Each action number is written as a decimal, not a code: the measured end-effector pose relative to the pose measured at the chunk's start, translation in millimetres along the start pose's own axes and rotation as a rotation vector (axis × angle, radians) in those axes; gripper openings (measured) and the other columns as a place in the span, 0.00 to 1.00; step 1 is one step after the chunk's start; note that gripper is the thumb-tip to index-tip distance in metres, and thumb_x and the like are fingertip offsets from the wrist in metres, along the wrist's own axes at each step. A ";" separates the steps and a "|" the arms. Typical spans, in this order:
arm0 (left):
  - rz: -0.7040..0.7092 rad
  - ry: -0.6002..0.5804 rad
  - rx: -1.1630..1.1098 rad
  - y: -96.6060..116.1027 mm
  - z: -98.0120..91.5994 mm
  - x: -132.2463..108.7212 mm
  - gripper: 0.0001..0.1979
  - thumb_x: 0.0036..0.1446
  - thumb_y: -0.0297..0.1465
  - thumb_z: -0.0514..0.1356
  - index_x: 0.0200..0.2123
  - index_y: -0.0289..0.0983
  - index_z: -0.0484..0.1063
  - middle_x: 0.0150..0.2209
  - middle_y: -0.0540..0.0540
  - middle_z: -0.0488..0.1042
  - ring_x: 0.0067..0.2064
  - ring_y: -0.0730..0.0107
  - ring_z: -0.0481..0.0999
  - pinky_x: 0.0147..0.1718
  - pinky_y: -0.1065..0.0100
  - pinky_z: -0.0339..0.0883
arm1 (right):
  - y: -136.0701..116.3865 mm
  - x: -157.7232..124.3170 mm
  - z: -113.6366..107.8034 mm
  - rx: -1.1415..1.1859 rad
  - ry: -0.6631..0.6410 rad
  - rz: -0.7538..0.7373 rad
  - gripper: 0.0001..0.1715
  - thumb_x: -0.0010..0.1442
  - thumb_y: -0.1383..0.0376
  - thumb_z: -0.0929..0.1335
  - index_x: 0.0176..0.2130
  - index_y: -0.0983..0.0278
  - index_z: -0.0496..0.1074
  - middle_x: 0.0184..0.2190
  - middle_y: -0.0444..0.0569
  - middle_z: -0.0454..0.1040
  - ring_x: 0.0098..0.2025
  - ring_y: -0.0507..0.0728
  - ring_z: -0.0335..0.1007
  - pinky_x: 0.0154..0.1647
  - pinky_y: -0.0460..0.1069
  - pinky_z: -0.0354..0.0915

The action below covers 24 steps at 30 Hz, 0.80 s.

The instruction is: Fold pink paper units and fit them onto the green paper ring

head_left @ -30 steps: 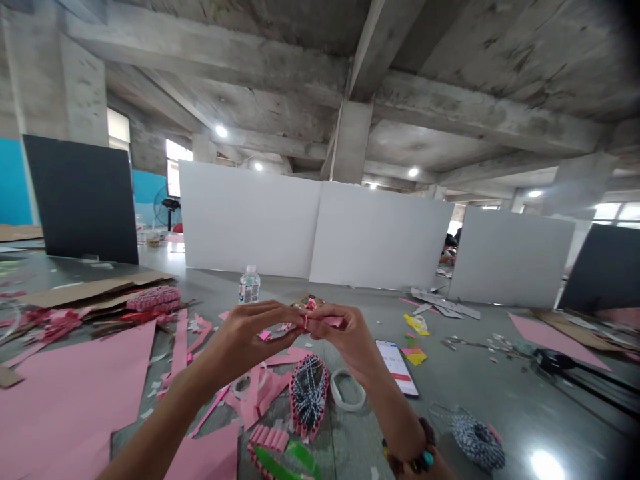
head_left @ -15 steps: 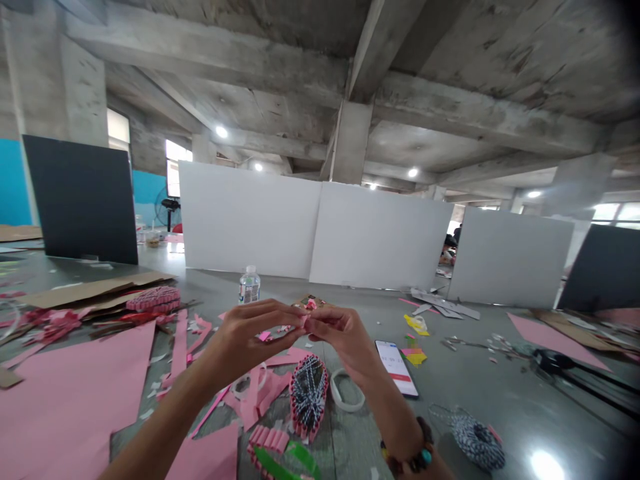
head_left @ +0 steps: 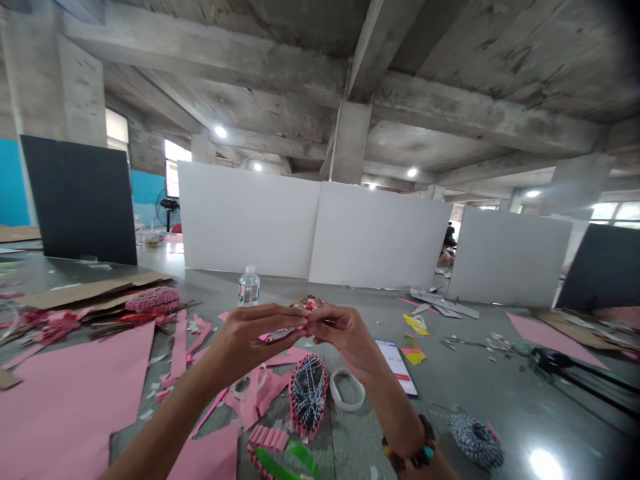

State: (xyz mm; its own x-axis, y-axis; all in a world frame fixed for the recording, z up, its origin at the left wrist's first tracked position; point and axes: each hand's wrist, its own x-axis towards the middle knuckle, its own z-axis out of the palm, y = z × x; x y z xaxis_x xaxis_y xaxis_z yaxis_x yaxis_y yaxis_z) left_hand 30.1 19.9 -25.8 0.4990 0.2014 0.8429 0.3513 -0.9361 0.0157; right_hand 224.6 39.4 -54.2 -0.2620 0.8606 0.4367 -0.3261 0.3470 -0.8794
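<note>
My left hand [head_left: 257, 337] and my right hand [head_left: 343, 333] meet fingertip to fingertip above the table, closed in a pinch. Between them is a small pink paper piece, now almost wholly covered by the fingers. Below the hands lies an oval pink paper rim laced across with grey-and-white cord [head_left: 309, 393]. To its right rests a white ring [head_left: 347, 406], seemingly a tape roll. A ridged pink paper strip [head_left: 269, 438] and green strips [head_left: 303, 455] sit nearer to me. Cut pink paper strips [head_left: 257, 400] lie under my left wrist.
A phone [head_left: 400, 373] lies right of my right forearm, with a cord bundle [head_left: 477, 437] nearer. Large pink paper [head_left: 75, 400] covers the left. A water bottle [head_left: 249, 287] stands before white panels [head_left: 250, 220]. A black-handled tool [head_left: 550, 358] lies far right.
The fingertips have drawn closer around the pink paper piece, hiding more of it. My right hand has turned slightly; the view has barely shifted.
</note>
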 end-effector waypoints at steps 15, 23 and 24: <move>0.045 0.008 0.042 -3.2 1.2 -2.4 0.11 0.58 0.23 0.64 0.44 0.39 0.77 0.43 0.48 0.80 0.42 0.74 0.80 0.42 0.74 0.76 | 1.3 -1.5 3.4 0.125 0.078 -0.016 0.09 0.47 0.63 0.78 0.29 0.64 0.78 0.29 0.43 0.74 0.32 0.51 0.71 0.34 0.44 0.71; 0.066 -0.019 0.044 -4.0 2.8 -1.8 0.09 0.58 0.23 0.65 0.42 0.37 0.77 0.43 0.46 0.80 0.42 0.74 0.80 0.43 0.75 0.76 | -4.6 -1.4 11.5 0.116 0.054 -0.054 0.12 0.38 0.65 0.81 0.23 0.65 0.78 0.25 0.46 0.76 0.30 0.52 0.69 0.33 0.44 0.66; 0.065 -0.018 0.037 -3.8 3.2 -1.4 0.09 0.58 0.23 0.65 0.42 0.37 0.77 0.43 0.46 0.80 0.42 0.74 0.80 0.42 0.75 0.76 | -4.4 -1.0 11.3 0.119 0.060 -0.056 0.13 0.37 0.66 0.81 0.23 0.65 0.77 0.25 0.46 0.76 0.30 0.52 0.69 0.33 0.44 0.65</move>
State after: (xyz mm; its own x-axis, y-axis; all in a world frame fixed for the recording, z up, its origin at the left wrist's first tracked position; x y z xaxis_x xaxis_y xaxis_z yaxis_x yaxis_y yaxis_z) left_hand 30.6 24.0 -28.8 0.5358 0.1460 0.8316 0.3466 -0.9362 -0.0589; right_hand 216.0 32.8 -48.5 -0.1864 0.8632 0.4692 -0.4450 0.3516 -0.8236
